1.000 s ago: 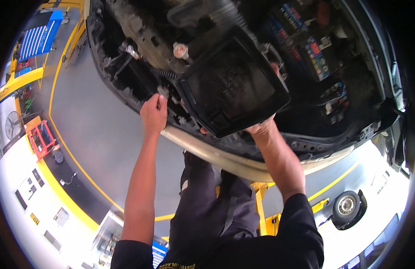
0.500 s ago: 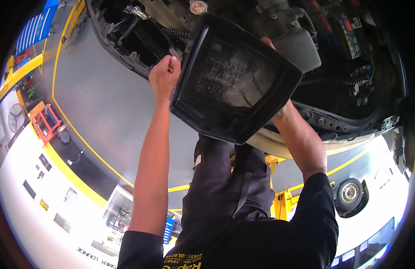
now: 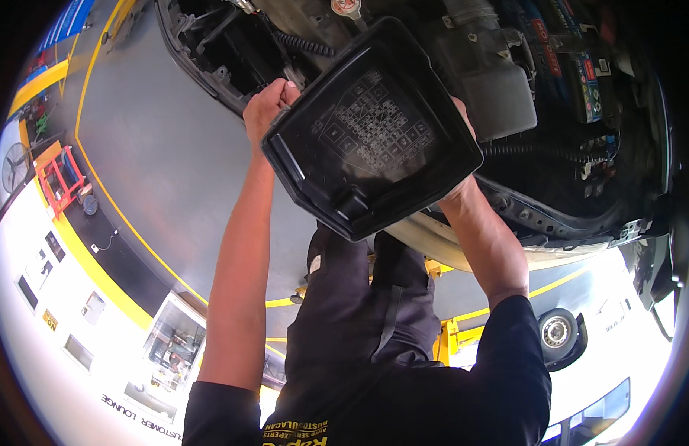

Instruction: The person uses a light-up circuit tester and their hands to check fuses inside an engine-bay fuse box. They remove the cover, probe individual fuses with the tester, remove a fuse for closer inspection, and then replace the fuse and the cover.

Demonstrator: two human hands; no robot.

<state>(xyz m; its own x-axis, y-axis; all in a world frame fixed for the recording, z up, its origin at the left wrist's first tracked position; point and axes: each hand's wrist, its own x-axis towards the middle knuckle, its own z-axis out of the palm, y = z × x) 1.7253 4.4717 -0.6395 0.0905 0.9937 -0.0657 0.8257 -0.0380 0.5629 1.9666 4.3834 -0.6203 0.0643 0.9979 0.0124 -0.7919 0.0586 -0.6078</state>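
A black plastic fuse box cover [image 3: 381, 126] is held up in front of me, its hollow inner side facing me, with a pale printed diagram on it. My left hand [image 3: 264, 115] is closed at the cover's left edge, thumb and curled fingers against the rim. Around the right side my right hand [image 3: 464, 117] grips the cover from behind; most of its fingers are hidden. Beyond the cover lies the open engine bay, with a dark box-shaped housing [image 3: 496, 104] just right of it.
A round cap [image 3: 346, 7] and a ribbed black hose [image 3: 307, 44] sit behind the cover. The battery [image 3: 588, 85] is at the far right. The car's front edge [image 3: 560, 255] runs close to my legs. A wheel [image 3: 558, 333] and a red stand [image 3: 59, 178] are farther off.
The cover has shifted left and turned, so its printed diagram shows more clearly. My left hand has come tighter against its edge. My right hand has moved left with it.
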